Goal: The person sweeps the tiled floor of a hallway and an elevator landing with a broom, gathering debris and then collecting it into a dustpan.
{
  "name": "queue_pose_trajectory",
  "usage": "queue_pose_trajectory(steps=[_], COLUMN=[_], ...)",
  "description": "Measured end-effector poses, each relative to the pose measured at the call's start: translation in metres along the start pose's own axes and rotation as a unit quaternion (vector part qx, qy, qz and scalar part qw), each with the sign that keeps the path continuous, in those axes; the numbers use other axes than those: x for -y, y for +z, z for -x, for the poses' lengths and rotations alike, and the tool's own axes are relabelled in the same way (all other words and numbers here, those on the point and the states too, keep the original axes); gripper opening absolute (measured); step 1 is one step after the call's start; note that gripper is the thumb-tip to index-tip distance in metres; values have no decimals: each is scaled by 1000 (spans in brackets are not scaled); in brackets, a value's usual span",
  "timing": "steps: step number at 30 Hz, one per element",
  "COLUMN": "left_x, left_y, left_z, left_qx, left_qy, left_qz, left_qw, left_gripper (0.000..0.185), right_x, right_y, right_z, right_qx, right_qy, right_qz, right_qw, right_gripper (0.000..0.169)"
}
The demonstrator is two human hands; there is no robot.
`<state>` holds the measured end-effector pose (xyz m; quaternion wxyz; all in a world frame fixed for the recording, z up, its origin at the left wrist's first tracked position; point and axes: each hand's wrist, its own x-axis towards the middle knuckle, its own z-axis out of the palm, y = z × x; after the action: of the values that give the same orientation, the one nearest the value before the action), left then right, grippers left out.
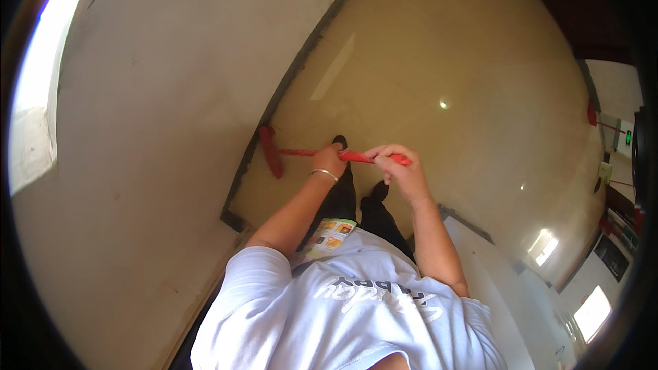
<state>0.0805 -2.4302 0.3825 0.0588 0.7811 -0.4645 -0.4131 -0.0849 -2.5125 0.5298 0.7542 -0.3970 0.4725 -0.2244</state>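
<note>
A red broom runs sideways in front of me. Its red head (pixel 271 151) is down on the floor at the left, close against the dark baseboard. My left hand (pixel 330 160), with a bracelet at the wrist, is closed around the red handle (pixel 358 156) partway along. Near the handle's top end, my right hand (pixel 402 168) grips it too, fingers curled over. Below the handle are my dark trousers and dark shoes (pixel 380 191). The floor-side edge of the broom head is hard to make out.
A pale wall (pixel 169 72) rises on the left, edged by a dark baseboard (pixel 291 73). Glossy tan floor (pixel 411 51) stretches ahead and right, with light reflections. A white wall with a dark base strip (pixel 467 223) juts in at my right. Dark red furniture (pixel 576 10) stands far right.
</note>
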Motion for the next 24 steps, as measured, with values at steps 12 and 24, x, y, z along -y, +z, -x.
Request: queue_pose_trajectory(steps=[12, 24], left_x=[-199, -317], left_y=[11, 16], left_z=[-80, -33], left_qx=[-12, 85], left_qy=[338, 423], left_qz=[90, 162], left_qw=[937, 887], left_gripper=[20, 16], right_x=[105, 164], right_y=[-42, -95], right_z=[44, 118], right_qx=[-345, -322], right_qy=[-154, -223], right_qz=[111, 255], right_qw=[919, 884], right_gripper=[10, 7])
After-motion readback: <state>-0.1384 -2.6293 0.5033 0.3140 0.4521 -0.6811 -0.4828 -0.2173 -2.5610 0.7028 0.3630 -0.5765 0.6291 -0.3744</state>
